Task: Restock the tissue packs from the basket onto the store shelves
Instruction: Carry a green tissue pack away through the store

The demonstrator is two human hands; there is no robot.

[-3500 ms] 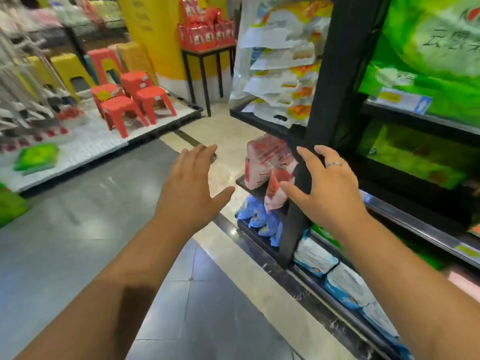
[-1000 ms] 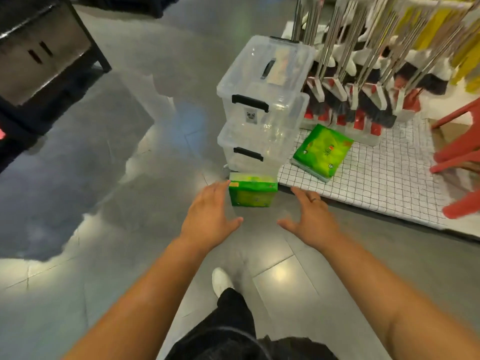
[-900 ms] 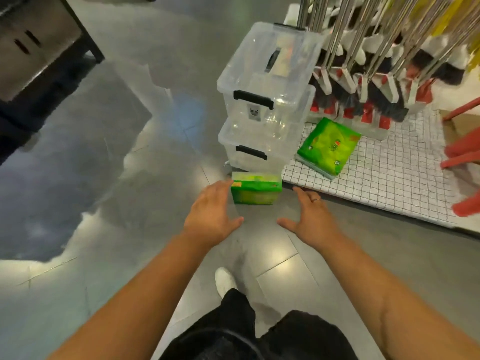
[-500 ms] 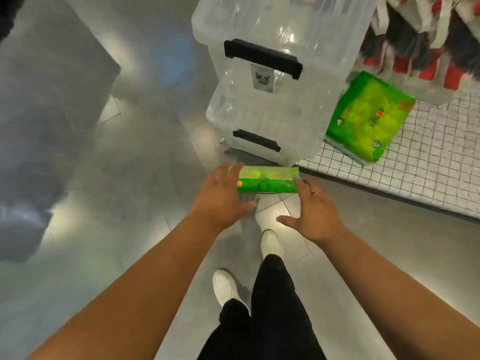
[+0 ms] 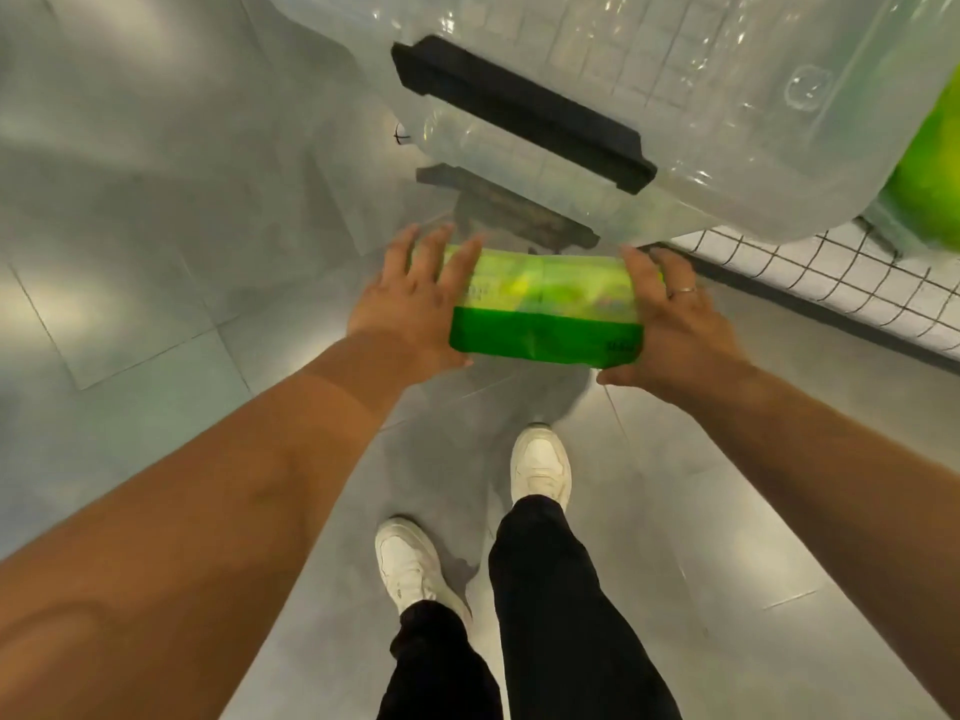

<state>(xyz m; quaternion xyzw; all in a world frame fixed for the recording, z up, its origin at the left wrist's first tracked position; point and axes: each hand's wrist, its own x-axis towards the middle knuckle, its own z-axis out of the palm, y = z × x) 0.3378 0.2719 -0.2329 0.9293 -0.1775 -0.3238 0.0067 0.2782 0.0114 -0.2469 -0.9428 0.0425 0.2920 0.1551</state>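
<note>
A green tissue pack (image 5: pixel 540 314) hangs just above the grey floor, its shadow below it. My left hand (image 5: pixel 405 309) clasps its left end, fingers spread over the top and thumb under the near edge. My right hand (image 5: pixel 675 330), with a ring on one finger, clasps the right end the same way. Another green tissue pack (image 5: pixel 930 189) shows at the right edge, partly hidden behind the clear boxes. No basket or store shelf is in view.
Stacked clear plastic storage boxes (image 5: pixel 727 122) with black handles stand right behind the pack. A white wire-grid display platform (image 5: pixel 831 283) runs along the right. My white shoes (image 5: pixel 540 465) stand on the tiled floor below the pack.
I have turned from the shelves to the floor and bent down. Both hands closed in on the green pack's ends, and it now hangs off the floor between them.
</note>
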